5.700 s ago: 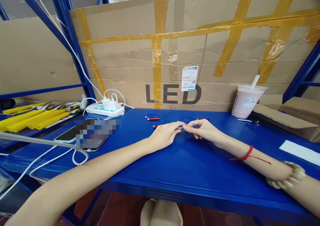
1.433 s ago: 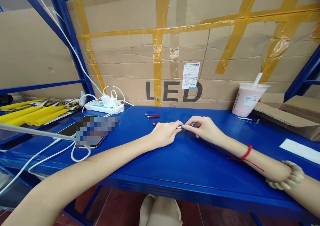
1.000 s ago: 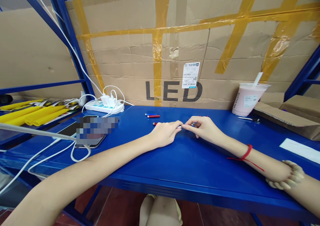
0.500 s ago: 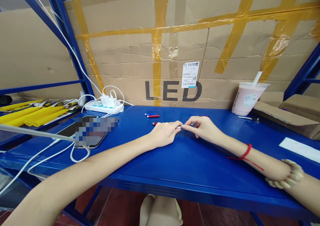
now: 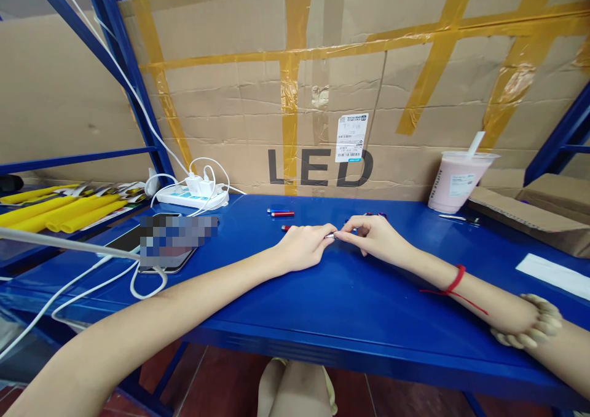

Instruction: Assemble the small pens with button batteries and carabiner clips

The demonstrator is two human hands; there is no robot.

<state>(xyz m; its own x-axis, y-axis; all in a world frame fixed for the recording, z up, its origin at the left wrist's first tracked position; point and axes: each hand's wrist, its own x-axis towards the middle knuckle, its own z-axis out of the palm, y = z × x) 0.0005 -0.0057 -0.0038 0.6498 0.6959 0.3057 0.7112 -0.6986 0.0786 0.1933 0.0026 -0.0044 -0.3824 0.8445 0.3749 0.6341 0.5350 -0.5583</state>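
My left hand (image 5: pixel 302 248) is closed around a slim object, and only its silver end (image 5: pixel 330 235) shows past the fingers. At that end, my right hand (image 5: pixel 378 237) pinches with thumb and forefinger, the fingertips of both hands nearly meeting. Beside my left knuckles a red tip (image 5: pixel 286 228) pokes out; whether it belongs to the held object I cannot tell. Farther back lie a small red metal tube (image 5: pixel 283 214) and a blue one (image 5: pixel 277 210), side by side. Small red and blue pieces (image 5: pixel 380 215) are partly hidden behind my right hand.
On the blue table (image 5: pixel 295 306), phones (image 5: pixel 170 242) and white cables lie left, near a power strip (image 5: pixel 191 197). Yellow-sleeved items (image 5: pixel 78 211) sit far left. A pink drink cup (image 5: pixel 458 182), a cardboard box (image 5: pixel 548 211) and white paper (image 5: pixel 555 275) are right. Cardboard (image 5: pixel 221 115) walls the back.
Almost nothing differs. Both hands keep the same grip and place, and the whole view has shifted very slightly.
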